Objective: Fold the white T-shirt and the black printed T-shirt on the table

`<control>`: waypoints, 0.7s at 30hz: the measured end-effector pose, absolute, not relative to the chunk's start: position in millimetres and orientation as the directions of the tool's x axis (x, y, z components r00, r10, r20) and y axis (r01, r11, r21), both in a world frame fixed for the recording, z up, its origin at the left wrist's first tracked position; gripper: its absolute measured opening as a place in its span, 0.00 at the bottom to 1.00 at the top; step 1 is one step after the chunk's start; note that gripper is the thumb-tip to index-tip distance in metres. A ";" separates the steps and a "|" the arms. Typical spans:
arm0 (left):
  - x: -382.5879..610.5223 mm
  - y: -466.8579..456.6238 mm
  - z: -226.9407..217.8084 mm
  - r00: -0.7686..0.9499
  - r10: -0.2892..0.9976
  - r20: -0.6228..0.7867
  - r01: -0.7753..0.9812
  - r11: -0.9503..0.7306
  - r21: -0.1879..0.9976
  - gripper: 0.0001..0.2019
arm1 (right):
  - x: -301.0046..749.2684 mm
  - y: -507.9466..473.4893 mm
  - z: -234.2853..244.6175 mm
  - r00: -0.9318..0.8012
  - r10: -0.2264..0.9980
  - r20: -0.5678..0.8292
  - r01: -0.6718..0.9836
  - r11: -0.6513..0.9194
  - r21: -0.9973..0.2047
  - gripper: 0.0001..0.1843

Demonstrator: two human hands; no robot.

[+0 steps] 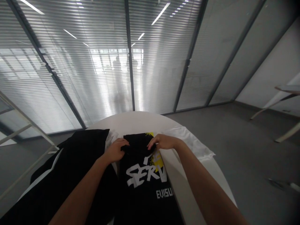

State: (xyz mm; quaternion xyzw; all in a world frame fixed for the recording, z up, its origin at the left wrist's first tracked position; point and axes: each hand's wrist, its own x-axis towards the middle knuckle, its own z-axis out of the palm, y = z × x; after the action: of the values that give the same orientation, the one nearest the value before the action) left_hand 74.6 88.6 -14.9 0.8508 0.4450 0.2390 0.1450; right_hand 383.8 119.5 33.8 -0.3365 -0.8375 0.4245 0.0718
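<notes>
A black garment (140, 200) with white lettering and a yellow patch lies in a long narrow fold on the round white table (138, 120). Its far end is doubled over into a thick fold. My left hand (116, 150) grips the left edge of that fold, the fingers curled round the cloth. At the right edge my right hand (162, 142) pinches the same fold between thumb and fingers. Another black cloth (79, 156) with a white stripe lies left of my left hand and hangs past the table's edge.
White thin material (192, 142) drapes over the table's right side. A light metal frame (25, 125) stands at the left. Behind the table is a glass partition with blinds (154, 72). Wooden-legged furniture (288, 93) is at the far right, and a blurred object (278, 182) lies on the floor.
</notes>
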 end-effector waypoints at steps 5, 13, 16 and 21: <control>72.3 89.0 -5.7 0.497 0.817 0.292 0.672 -0.575 0.467 0.20 | 385.1 112.5 46.9 -0.670 0.668 -0.324 0.687 0.394 -0.610 0.24; 97.5 84.0 -7.6 0.351 0.869 0.349 0.860 -0.446 0.247 0.24 | 342.6 103.0 23.5 -0.337 0.929 0.153 0.899 0.366 -0.239 0.29; 98.3 85.7 -19.9 0.393 0.912 0.120 0.887 -0.410 0.213 0.30 | 322.7 99.7 -8.2 -0.321 0.939 0.124 0.922 0.340 -0.187 0.35; 85.8 87.7 -28.1 0.395 0.919 -0.018 0.897 -0.381 0.222 0.34 | 326.5 103.2 -32.3 -0.341 0.938 0.065 0.923 0.347 -0.166 0.35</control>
State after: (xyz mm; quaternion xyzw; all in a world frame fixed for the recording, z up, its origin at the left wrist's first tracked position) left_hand 85.8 87.7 -28.1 0.8293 0.5474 0.0541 0.0983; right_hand 326.5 103.2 -32.3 -0.5694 -0.8172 0.0500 0.0743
